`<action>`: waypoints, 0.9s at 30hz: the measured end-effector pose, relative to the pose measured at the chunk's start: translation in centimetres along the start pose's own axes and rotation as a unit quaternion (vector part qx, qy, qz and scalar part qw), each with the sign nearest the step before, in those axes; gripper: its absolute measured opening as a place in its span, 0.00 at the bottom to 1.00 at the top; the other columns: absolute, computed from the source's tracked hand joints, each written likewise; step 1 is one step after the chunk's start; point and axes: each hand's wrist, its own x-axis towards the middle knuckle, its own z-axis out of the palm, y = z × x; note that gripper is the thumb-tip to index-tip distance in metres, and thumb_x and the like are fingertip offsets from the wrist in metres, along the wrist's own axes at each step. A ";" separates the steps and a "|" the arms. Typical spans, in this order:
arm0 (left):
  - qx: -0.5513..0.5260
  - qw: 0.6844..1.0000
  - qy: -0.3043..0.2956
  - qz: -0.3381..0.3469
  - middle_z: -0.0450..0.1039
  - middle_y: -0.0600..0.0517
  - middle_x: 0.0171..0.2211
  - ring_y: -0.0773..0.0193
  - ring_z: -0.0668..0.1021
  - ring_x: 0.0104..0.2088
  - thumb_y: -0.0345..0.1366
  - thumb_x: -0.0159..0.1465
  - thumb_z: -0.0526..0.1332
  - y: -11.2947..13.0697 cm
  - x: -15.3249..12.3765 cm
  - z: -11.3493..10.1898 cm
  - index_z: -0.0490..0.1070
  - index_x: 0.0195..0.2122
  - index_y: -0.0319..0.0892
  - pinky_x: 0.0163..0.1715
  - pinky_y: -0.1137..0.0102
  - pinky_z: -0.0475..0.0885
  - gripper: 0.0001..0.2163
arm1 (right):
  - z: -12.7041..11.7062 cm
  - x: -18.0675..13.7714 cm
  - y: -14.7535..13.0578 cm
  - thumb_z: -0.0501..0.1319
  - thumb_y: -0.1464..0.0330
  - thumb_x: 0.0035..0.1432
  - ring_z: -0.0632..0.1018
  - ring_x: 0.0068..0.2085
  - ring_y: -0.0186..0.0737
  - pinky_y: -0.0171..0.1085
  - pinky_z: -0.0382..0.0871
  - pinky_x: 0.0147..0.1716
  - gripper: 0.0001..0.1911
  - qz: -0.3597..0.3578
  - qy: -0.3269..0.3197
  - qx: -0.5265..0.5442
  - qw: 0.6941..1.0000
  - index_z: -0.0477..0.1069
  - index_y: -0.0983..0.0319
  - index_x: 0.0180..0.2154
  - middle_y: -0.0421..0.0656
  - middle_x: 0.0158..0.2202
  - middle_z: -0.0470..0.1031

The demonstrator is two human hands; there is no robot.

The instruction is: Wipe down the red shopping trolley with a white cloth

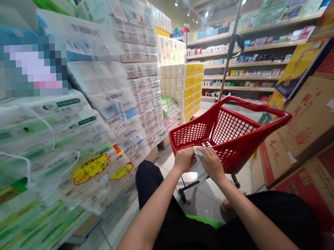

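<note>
A red plastic shopping cart [234, 148] stands right in front of me, its near basket rim at my hands. My left hand [184, 160] is closed at that rim, beside the cloth. My right hand [212, 163] presses a white cloth or tissue [201, 169] against the rim, with its fingers bent over it. The lower end of the cloth hangs below the hand, and its top edge pokes up between both hands. The fingertips of both hands are partly hidden, and the cart's basket shows only its perforated walls and floor.
Stacked packs of tissue paper [143, 78] line the left side, with yellow price tags [90, 169] below. Cardboard boxes [307, 115] crowd the right. Stocked shelves [253, 64] stand behind the cart, and a metal pole [231, 44] rises beyond its handle. My knees flank the cart's near end.
</note>
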 end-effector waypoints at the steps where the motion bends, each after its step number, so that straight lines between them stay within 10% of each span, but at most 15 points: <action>1: -0.002 1.000 0.004 0.008 0.75 0.52 0.43 0.60 0.76 0.43 0.42 0.65 0.57 -0.1 -0.1 -0.1 0.67 0.45 0.46 0.39 0.70 0.68 0.10 | -0.4 0.1 0.3 0.51 0.68 0.65 0.70 0.51 0.44 0.43 0.65 0.51 0.18 -0.014 -0.017 -0.012 1.000 0.65 0.54 0.55 0.43 0.50 0.72; 12: 0.012 1.000 0.005 0.021 0.74 0.52 0.42 0.61 0.76 0.43 0.43 0.64 0.60 -0.1 -0.2 -0.2 0.68 0.45 0.46 0.39 0.70 0.68 0.11 | -9.2 -0.2 10.6 0.52 0.64 0.63 0.70 0.48 0.47 0.44 0.66 0.43 0.16 0.064 0.043 -0.167 0.983 0.68 0.56 0.51 0.45 0.47 0.73; 22: -0.002 1.000 0.001 0.013 0.75 0.51 0.42 0.60 0.76 0.43 0.41 0.64 0.59 0.1 0.1 -0.5 0.69 0.47 0.46 0.40 0.69 0.69 0.11 | -1.3 0.6 1.1 0.52 0.67 0.64 0.71 0.50 0.43 0.41 0.69 0.46 0.15 0.000 -0.046 -0.005 0.999 0.66 0.54 0.52 0.44 0.49 0.71; 27: 0.008 0.999 0.006 0.034 0.75 0.52 0.43 0.60 0.76 0.43 0.43 0.65 0.58 -0.6 0.0 -0.5 0.68 0.45 0.47 0.39 0.70 0.68 0.10 | -3.1 0.8 2.9 0.53 0.68 0.63 0.72 0.49 0.43 0.40 0.69 0.44 0.16 -0.039 -0.070 -0.076 0.994 0.66 0.54 0.52 0.43 0.47 0.73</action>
